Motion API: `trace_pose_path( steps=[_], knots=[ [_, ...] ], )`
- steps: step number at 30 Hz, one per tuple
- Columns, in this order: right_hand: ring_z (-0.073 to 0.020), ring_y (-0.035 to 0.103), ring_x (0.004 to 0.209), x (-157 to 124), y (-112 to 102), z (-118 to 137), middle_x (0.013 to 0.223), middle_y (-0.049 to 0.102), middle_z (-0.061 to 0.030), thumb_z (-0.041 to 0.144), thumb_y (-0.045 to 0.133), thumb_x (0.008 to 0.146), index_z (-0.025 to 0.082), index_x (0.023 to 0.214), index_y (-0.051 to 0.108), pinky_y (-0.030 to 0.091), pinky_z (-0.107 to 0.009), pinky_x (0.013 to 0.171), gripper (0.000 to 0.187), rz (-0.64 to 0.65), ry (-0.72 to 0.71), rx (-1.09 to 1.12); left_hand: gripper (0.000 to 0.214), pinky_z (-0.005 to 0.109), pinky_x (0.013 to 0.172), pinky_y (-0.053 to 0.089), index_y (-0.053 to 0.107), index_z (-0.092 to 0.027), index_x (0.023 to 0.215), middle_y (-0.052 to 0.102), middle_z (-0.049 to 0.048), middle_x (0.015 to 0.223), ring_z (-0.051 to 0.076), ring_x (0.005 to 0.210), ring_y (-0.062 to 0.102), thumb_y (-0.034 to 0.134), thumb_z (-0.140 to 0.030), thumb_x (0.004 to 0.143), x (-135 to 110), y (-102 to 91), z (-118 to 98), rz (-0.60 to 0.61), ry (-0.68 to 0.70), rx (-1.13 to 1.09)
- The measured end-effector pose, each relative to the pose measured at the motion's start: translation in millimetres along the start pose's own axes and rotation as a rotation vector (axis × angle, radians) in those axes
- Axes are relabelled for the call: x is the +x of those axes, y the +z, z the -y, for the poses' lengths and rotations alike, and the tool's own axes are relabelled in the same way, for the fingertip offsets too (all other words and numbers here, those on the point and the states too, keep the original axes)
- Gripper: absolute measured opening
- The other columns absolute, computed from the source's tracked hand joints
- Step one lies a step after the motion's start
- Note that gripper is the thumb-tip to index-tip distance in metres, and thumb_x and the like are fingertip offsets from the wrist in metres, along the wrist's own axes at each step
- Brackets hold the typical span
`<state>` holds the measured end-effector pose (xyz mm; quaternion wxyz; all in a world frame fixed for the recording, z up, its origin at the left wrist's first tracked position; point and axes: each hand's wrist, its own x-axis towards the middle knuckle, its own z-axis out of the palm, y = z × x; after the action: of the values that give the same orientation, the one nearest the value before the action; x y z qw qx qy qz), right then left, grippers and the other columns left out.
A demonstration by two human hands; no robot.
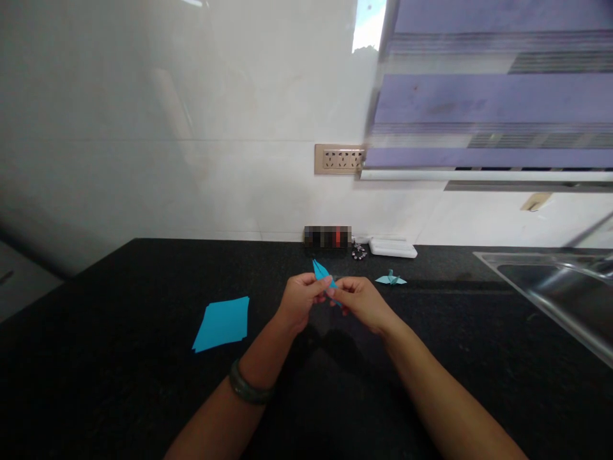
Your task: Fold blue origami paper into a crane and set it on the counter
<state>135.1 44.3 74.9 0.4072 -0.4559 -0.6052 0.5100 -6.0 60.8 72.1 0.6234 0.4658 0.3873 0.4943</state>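
Between both hands is a blue folded paper [321, 271], narrow and pointed, its tip aimed up and to the left. My left hand [301, 297] pinches its middle between thumb and fingers. Lower down on the same piece, my right hand [360, 299] grips it, fingers curled. Part of the paper is hidden behind the fingers. To the left, a stack of blue paper sheets [223, 324] lies flat on the black countertop [143, 383]. A small folded paper crane [391, 279] in pale blue-green sits right of my hands.
Along the wall stand a dark box [327, 236], a beaded bracelet [359, 252] and a white flat case [393, 248]. A metal sink [565, 287] is set into the counter at the right. Above are a socket panel [339, 159] and a purple striped blind [493, 96].
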Motion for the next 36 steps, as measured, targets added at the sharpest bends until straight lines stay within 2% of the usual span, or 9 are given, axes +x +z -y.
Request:
trace_pose_path(
  steps=[6,10,18,22,24,28,30,33,36],
  knots=[
    [-0.0079,0.044,0.050,-3,2,4,0.065,0.058,-0.0010,0.038,0.052,0.078,0.014,0.071,0.061,0.034,-0.020,0.046,0.026,0.025,-0.093,-0.127,0.024,0.022,0.050,0.037,0.059,-0.010,0.060,0.055,0.0005,0.053,0.008,0.049,0.047,0.070,-0.033,0.061,-2,-2.7,-5,-0.004,0.071,0.038],
    [-0.0086,0.042,0.048,-4,4,10,0.057,0.055,0.0002,0.039,0.049,0.079,0.015,0.067,0.062,0.031,-0.020,0.045,0.030,-0.036,-0.132,-0.204,0.026,0.023,0.051,0.038,0.059,-0.010,0.058,0.056,0.0014,0.054,0.009,0.049,0.048,0.069,-0.034,0.062,-3,-0.9,-6,-0.058,0.080,0.001],
    [-0.0085,0.036,0.045,-13,-1,17,0.048,0.045,0.0029,0.037,0.049,0.078,0.015,0.057,0.057,0.025,-0.022,0.044,0.032,-0.072,-0.095,-0.266,0.023,0.022,0.050,0.036,0.060,-0.011,0.058,0.055,-0.0005,0.050,0.008,0.049,0.047,0.070,-0.031,0.061,-3,2.3,-6,-0.146,0.152,0.020],
    [-0.0093,0.040,0.046,-15,-13,12,0.051,0.051,0.0011,0.037,0.049,0.078,0.015,0.060,0.059,0.028,-0.022,0.045,0.029,-0.078,-0.078,-0.259,0.022,0.022,0.052,0.037,0.060,-0.011,0.059,0.055,-0.0006,0.053,0.007,0.049,0.047,0.071,-0.030,0.060,0,-4.5,-13,-0.206,0.178,-0.040],
    [-0.0100,0.041,0.047,-13,-21,9,0.051,0.053,0.0005,0.039,0.053,0.075,0.016,0.061,0.059,0.030,-0.022,0.046,0.028,-0.156,-0.065,-0.265,0.021,0.021,0.052,0.037,0.059,-0.012,0.060,0.054,-0.0016,0.053,0.006,0.049,0.046,0.071,-0.029,0.059,2,-11.1,-20,-0.268,0.194,-0.112],
    [-0.0097,0.043,0.047,-11,-26,9,0.055,0.054,-0.0005,0.047,0.048,0.077,0.015,0.066,0.060,0.032,-0.023,0.046,0.035,-0.234,-0.055,-0.129,0.025,0.020,0.048,0.035,0.054,-0.012,0.057,0.050,-0.0025,0.051,0.005,0.045,0.043,0.070,-0.031,0.061,1,-14.1,-23,-0.099,0.048,-0.132],
    [-0.0090,0.043,0.047,-13,-19,11,0.060,0.056,-0.0008,0.049,0.047,0.078,0.015,0.072,0.061,0.033,-0.022,0.047,0.037,-0.140,-0.061,-0.034,0.027,0.021,0.047,0.034,0.054,-0.011,0.056,0.050,-0.0018,0.050,0.006,0.045,0.043,0.070,-0.032,0.061,-2,-9.0,-19,0.008,-0.020,-0.056],
    [-0.0082,0.040,0.046,-17,-5,12,0.052,0.050,0.0026,0.046,0.054,0.075,0.016,0.068,0.059,0.030,-0.021,0.045,0.031,0.050,-0.024,0.020,0.028,0.020,0.046,0.034,0.055,-0.011,0.058,0.052,-0.0005,0.052,0.007,0.046,0.044,0.070,-0.035,0.061,-6,-0.6,-11,0.095,-0.064,0.028],
    [-0.0074,0.036,0.042,-17,5,8,0.046,0.046,0.0036,0.044,0.056,0.073,0.015,0.061,0.058,0.026,-0.021,0.043,0.032,-0.051,-0.014,0.023,0.029,0.021,0.049,0.037,0.058,-0.011,0.063,0.054,0.0002,0.056,0.008,0.049,0.047,0.068,-0.037,0.062,-8,3.6,-7,0.117,-0.082,0.035]
  ],
)
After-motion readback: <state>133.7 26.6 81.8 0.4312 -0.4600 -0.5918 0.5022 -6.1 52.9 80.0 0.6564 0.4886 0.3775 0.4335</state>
